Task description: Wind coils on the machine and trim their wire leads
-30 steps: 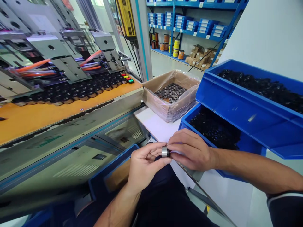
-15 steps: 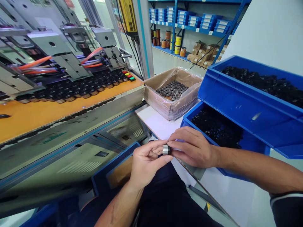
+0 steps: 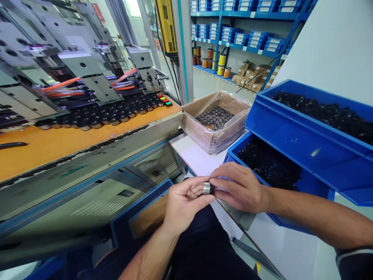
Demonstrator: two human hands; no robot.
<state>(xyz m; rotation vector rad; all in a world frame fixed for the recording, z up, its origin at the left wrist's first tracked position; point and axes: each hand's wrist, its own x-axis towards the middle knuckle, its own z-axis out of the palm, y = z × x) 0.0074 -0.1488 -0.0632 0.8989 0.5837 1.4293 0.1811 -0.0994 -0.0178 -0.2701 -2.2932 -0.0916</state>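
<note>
A small cylindrical metal core (image 3: 207, 188), silver with a black plastic end piece (image 3: 211, 189) on its right, sits between my two hands. My left hand (image 3: 182, 202) is closed on the silver part, with thumb below and fingers above and behind it. From the right, the fingertips of my right hand (image 3: 240, 188) press together at the black end. Those fingers partly hide the black piece. Both hands are above the near edge of the white table (image 3: 194, 155), in front of the lower blue bin.
A plastic-lined cardboard box (image 3: 198, 138) holds many metal cores. Two stacked blue bins, an upper bin (image 3: 291, 136) and a lower bin (image 3: 233, 149), contain black plastic parts. Left, an orange bench (image 3: 122, 130) carries rows of black-topped cores (image 3: 113, 114) below machine heads (image 3: 99, 87).
My view has shifted slightly, so the bench, box and bins appear a little lower and further right. Both hands stay together on the same core, with little visible finger movement.
</note>
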